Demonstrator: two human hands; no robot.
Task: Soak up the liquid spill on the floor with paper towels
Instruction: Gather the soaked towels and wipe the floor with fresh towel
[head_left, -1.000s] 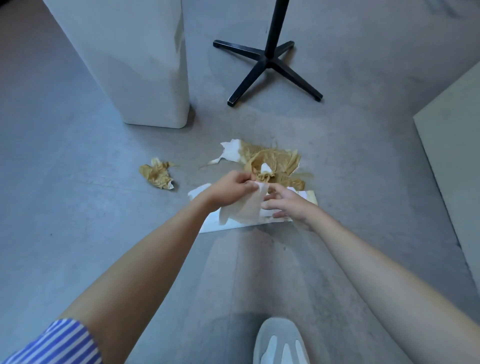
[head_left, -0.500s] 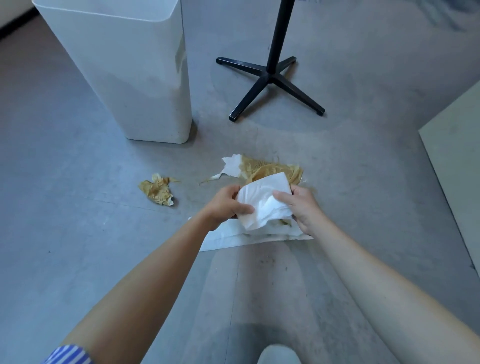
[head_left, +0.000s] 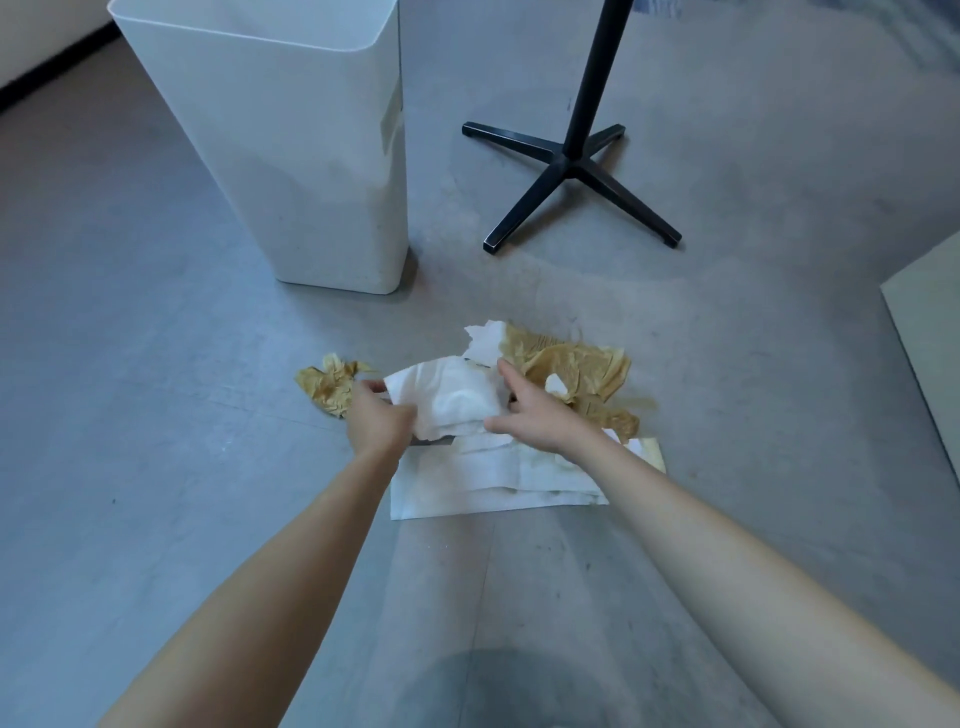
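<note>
Hidden: I can't see inside the bin (head_left: 291, 156); the stand (head_left: 571, 166) is cut off at the top.
Hands: left hand (head_left: 379, 421) and right hand (head_left: 540, 423) each grip an edge of the paper towel (head_left: 447, 400).
Towel: over flat sheets (head_left: 493, 483) on the floor (head_left: 156, 415), beside brown soaked towels (head_left: 576, 364).

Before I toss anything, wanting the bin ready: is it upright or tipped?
Upright: the bin stands on its base, open rim on top.

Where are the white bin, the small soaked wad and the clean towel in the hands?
white bin (head_left: 291, 171), head view, its front wall.
small soaked wad (head_left: 327, 387), head view, its crumpled middle.
clean towel (head_left: 447, 400), head view, its white middle.
</note>
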